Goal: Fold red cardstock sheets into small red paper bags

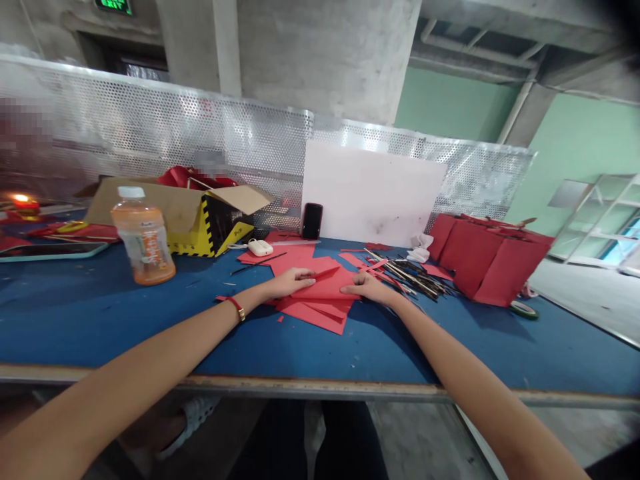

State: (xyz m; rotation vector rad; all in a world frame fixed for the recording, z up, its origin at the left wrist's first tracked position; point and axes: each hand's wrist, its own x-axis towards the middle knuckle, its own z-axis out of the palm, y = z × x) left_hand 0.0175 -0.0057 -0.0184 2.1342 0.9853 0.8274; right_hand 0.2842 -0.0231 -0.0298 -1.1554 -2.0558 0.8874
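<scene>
A folded sheet of red paper (320, 288) lies on the blue table top (100, 313), over further loose red sheets (315, 315). My left hand (287, 283) holds its left side, fingers on the upper flap, and a red-and-gold bracelet (236, 308) circles that wrist. My right hand (364, 287) grips the right side of the fold. Just right of that hand lies a heap of thin dark sticks (410, 277), with a few pale ones among them. Part of the paper under my hands is hidden.
An orange-filled plastic bottle (143, 237) and a yellow-and-black cardboard box (200, 217) stand at left. A phone (312, 221) leans on a white board (373, 193) behind. Red paper bags (490, 260) stand at right. A perforated metal screen (150, 127) backs the table.
</scene>
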